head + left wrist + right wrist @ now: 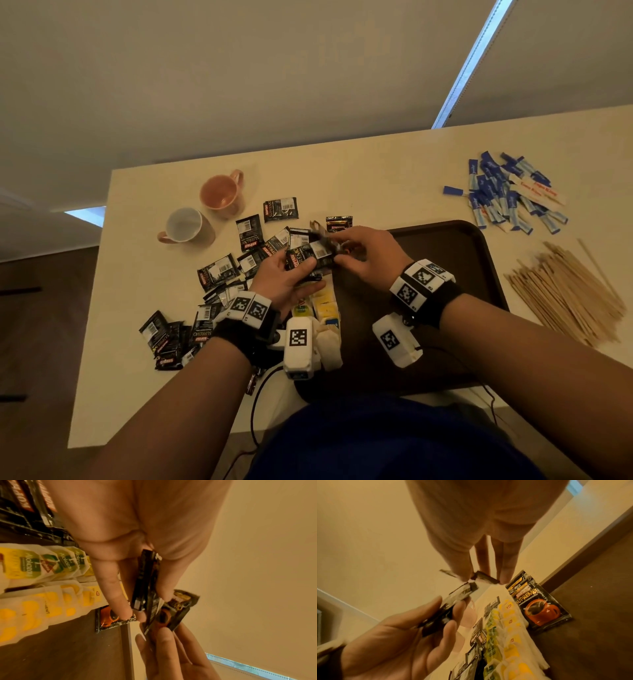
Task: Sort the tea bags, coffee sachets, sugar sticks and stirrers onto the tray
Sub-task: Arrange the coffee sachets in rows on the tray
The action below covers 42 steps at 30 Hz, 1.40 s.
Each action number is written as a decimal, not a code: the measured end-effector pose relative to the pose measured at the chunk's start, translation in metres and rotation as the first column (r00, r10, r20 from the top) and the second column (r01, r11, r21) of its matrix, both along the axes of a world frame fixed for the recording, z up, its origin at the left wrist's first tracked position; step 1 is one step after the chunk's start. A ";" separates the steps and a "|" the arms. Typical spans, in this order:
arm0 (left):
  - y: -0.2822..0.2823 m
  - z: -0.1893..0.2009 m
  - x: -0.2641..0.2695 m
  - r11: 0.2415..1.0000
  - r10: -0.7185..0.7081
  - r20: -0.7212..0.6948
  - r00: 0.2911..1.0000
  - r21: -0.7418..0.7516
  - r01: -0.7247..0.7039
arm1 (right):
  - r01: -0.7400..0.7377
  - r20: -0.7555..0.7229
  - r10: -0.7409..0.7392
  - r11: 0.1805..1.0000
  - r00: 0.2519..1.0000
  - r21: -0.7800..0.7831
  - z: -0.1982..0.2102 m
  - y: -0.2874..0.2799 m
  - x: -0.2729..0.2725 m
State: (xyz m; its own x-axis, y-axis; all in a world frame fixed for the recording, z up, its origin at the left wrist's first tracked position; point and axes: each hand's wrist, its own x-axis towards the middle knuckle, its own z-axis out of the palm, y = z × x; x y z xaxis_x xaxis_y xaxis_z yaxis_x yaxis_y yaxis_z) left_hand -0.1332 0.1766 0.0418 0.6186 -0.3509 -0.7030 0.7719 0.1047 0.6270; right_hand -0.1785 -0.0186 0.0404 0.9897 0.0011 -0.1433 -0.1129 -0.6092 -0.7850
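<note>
Hands (329,263) hold coffee sachets (310,257) above tray (479,260) of tea bags (323,305).

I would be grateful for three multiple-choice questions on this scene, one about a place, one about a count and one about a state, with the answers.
1. Where do the wooden stirrers lie?
A. on the table to the right of the tray
B. inside the orange mug
C. under the coffee sachets

2. How many mugs stand on the table?
A. one
B. two
C. four

3. What is the left hand doing?
A. resting flat on the table
B. holding a stack of coffee sachets
C. lifting a mug

Answers:
1. A: the stirrers are heaped on the table beside the right rim of the tray.
2. B: an orange mug and a white mug stand side by side.
3. B: its fingers and thumb grip the stack of coffee sachets, while the right hand pinches one at the stack's end.
</note>
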 end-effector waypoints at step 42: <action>0.006 -0.011 0.008 0.976 0.090 -0.020 0.996 0.200 -0.084 | 0.327 -0.430 -0.363 0.932 0.827 -0.158 -0.068 -0.013 0.029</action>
